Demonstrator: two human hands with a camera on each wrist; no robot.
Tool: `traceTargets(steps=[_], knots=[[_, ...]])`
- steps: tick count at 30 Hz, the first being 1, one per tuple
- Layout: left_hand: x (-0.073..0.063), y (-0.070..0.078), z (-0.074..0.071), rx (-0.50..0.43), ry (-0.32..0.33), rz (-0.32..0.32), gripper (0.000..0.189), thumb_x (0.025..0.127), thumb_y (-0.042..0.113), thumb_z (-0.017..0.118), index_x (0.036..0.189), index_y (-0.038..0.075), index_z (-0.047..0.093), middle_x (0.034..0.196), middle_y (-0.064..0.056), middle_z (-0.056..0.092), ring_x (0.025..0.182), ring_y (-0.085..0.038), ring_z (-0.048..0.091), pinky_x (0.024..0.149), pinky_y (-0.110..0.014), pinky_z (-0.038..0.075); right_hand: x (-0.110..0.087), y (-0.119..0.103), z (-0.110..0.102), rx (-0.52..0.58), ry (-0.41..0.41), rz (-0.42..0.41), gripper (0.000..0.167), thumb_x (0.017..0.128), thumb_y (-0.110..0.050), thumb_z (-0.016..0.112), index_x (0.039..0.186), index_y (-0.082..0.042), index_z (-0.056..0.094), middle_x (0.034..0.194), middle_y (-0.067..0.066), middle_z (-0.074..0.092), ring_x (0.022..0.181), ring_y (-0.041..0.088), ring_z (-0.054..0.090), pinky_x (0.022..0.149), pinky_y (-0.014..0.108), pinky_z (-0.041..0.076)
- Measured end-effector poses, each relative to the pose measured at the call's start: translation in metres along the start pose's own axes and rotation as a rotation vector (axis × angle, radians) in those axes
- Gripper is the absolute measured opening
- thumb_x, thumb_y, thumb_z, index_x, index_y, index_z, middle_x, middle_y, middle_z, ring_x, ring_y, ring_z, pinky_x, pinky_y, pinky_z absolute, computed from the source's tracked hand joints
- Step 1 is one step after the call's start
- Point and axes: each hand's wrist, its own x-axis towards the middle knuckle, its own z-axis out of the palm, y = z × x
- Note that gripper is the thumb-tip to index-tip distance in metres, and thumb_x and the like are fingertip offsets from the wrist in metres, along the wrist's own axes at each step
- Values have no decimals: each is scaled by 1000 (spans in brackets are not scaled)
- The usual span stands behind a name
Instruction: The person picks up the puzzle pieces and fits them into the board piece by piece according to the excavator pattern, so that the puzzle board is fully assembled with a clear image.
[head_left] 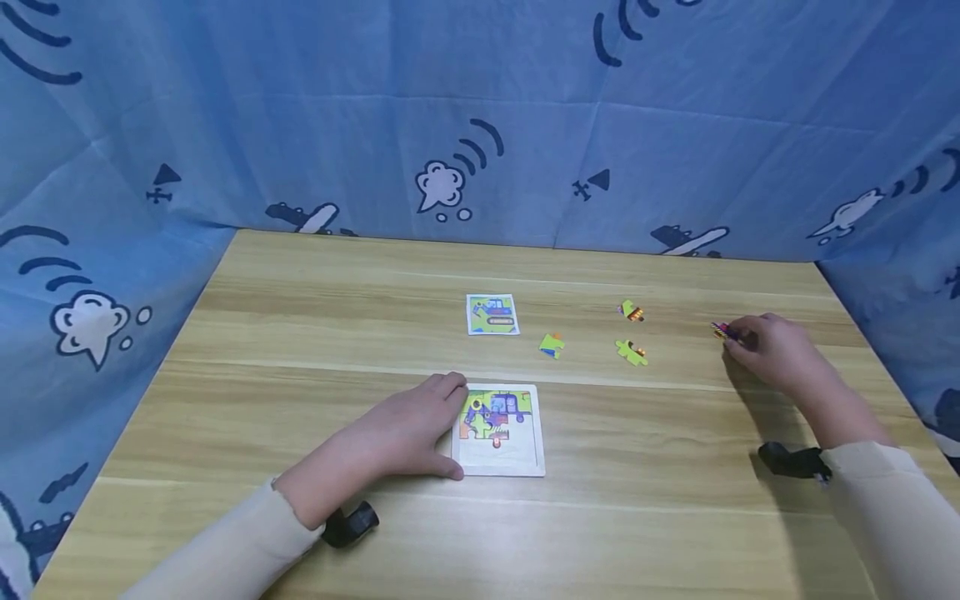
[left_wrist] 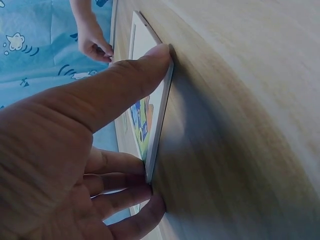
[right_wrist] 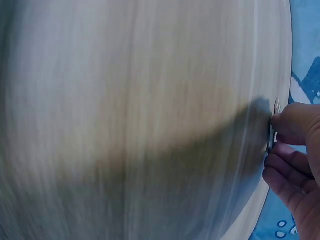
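Observation:
My left hand (head_left: 408,429) holds the white-bordered puzzle board (head_left: 498,462) by its left side, thumb at the near corner and fingers at the far one. The left wrist view shows the thumb lying on the board's rim (left_wrist: 161,115) and the other fingers bent against its edge. Joined pieces (head_left: 495,412) with a vehicle picture fill the upper part of the board; the lower part is bare white. Far to the right, my right hand (head_left: 780,354) pinches a small colourful puzzle piece (head_left: 722,331) between thumb and fingertips, partly hidden by them.
Behind the board lies a small picture card (head_left: 492,315) showing a vehicle. Loose green pieces lie to its right: one with blue (head_left: 551,345), one with stripes (head_left: 632,311), and another (head_left: 632,352). Blue patterned cloth (head_left: 525,125) hangs behind the wooden table (head_left: 300,333).

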Motion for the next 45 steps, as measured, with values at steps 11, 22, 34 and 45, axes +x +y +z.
traceTargets(steps=[11,22,34,45], knots=[[0,1,-1,22,-8,5,101,78,47,91,153,-3,45,154,-12,48,140,-24,48,120,-37,47,0,-67,-7,52,119,-141,27,87,-2,76,111,11,71,97,28,67,88,39,64,69,51,54],[0,2,-1,21,-1,13,101,78,47,91,153,-3,44,155,-13,48,140,-25,49,119,-38,48,-17,-172,6,96,136,-523,35,81,1,84,114,-4,76,103,9,71,96,23,68,77,41,63],[-1,0,-1,9,1,20,102,79,47,90,153,-4,44,156,-14,47,143,-26,48,121,-39,46,-39,-234,23,145,-38,-639,32,89,-15,82,120,-11,76,109,1,69,100,10,64,82,26,63],[0,0,-1,11,-9,13,102,79,49,89,155,-3,43,157,-13,46,144,-26,47,122,-40,46,-44,-251,30,61,-118,-675,39,90,-19,83,128,-12,76,113,1,71,102,11,64,86,25,63]])
